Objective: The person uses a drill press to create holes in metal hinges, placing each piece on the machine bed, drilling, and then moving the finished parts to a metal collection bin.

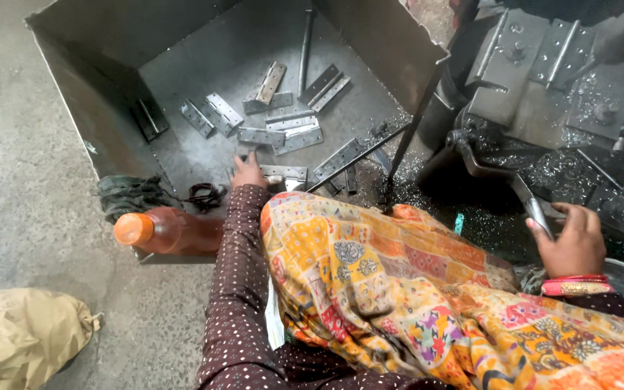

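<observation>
Hinges [283,173], flat steel, lie in the metal bin [102,108] where we see the left hand [247,173] pressing one, apparently unclenched, while the right hand [575,245] grips a machine lever [536,209]; stiff, light, sharp-edged, best pinched across the long edges.

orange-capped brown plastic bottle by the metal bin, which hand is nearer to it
Left. The left hand reaches into the grey metal bin, just right of the orange-capped brown plastic bottle; the right hand holds a metal lever far right.
</observation>
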